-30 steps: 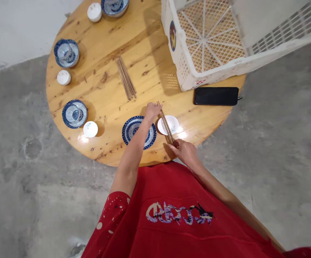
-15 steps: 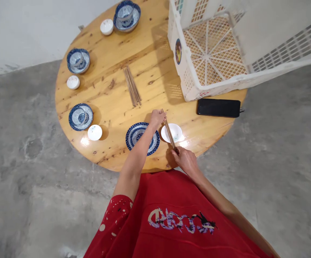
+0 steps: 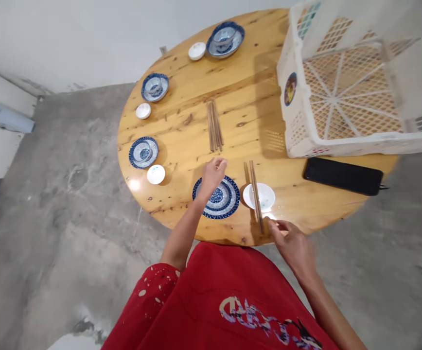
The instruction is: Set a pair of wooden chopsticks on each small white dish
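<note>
A pair of wooden chopsticks [image 3: 256, 197] lies across the white bowl [image 3: 267, 196], its near end close to the table's front edge. My right hand [image 3: 294, 245] is just right of that end, thumb and fingers apart, holding nothing. Over the blue-patterned plate [image 3: 229, 200] hovers my left hand [image 3: 213, 176], its fingers loosely bent and nothing visible in them. It hides the upper left part of the plate, where several blue-and-white pieces seem nested. Farther back, a bunch of several chopsticks [image 3: 214, 126] rests on the wooden table [image 3: 182, 131].
A large white plastic crate [image 3: 302, 131] stands at the right, with a black phone [image 3: 343, 175] in front of it. Along the left and far edges are blue-patterned place settings [image 3: 143, 152], each beside a small white bowl [image 3: 156, 174]. A pale wall [image 3: 87, 39] rises behind.
Both hands have let go of the chopsticks, which now lie across the white bowl. My left hand has drawn away leftward and my right hand rightward. The view has shifted left.
</note>
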Available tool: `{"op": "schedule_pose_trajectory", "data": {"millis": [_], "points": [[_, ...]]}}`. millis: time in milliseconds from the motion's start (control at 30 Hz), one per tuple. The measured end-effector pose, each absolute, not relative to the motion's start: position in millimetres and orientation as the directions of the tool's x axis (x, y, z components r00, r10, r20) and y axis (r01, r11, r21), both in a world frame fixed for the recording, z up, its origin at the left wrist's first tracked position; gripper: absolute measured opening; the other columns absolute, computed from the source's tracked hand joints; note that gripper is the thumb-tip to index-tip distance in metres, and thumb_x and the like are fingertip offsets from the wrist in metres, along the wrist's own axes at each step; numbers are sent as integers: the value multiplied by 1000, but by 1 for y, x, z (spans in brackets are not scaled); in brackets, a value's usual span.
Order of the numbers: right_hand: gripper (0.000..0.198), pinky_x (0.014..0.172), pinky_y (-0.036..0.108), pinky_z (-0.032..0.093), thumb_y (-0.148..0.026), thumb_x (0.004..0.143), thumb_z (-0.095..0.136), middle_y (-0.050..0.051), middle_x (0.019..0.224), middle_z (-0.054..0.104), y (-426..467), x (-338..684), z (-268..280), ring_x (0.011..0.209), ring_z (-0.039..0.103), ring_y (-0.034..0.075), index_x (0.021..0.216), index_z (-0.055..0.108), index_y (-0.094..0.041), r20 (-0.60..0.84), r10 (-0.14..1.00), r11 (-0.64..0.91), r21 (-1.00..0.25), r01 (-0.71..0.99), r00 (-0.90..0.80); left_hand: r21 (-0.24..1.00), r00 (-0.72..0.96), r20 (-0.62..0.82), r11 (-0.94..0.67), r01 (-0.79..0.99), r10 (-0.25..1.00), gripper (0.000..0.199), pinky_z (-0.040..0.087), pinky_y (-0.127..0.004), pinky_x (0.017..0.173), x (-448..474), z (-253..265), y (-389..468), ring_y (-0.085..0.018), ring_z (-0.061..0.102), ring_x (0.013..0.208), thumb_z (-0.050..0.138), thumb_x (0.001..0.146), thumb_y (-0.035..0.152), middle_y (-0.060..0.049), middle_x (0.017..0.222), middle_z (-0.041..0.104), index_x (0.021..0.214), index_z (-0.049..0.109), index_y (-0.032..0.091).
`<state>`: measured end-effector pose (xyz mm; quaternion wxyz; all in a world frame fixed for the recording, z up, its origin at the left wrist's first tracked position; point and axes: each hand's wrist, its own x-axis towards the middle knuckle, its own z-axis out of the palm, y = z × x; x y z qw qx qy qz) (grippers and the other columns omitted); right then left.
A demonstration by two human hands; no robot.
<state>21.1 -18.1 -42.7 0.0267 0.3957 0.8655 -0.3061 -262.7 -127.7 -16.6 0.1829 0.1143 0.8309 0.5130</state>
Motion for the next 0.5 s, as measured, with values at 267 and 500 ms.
{"op": "schedule_pose_trajectory", "data": {"millis": [267,500], "points": [[73,64,37,46,-79,89,38,12,82,75,-15,12,-24,63,65,25,102,75,-18,-236,640,465,-639,613,-732,808,-948,-196,505,-302,-252,27,43,-22,56,-158,11,-317,-11,52,55,52,90,40,-3,83,73,92,68,17],[58,62,35,45,-68,89,41,9,72,71,-45,23,-22,62,66,25,97,74,-21,-227,551,526,-652,546,-803,742,-868,-385,453,-494,-314,32,40,-23,51,-90,-12,-359,-11,51,50,51,83,45,-1,76,69,88,66,18]]}}
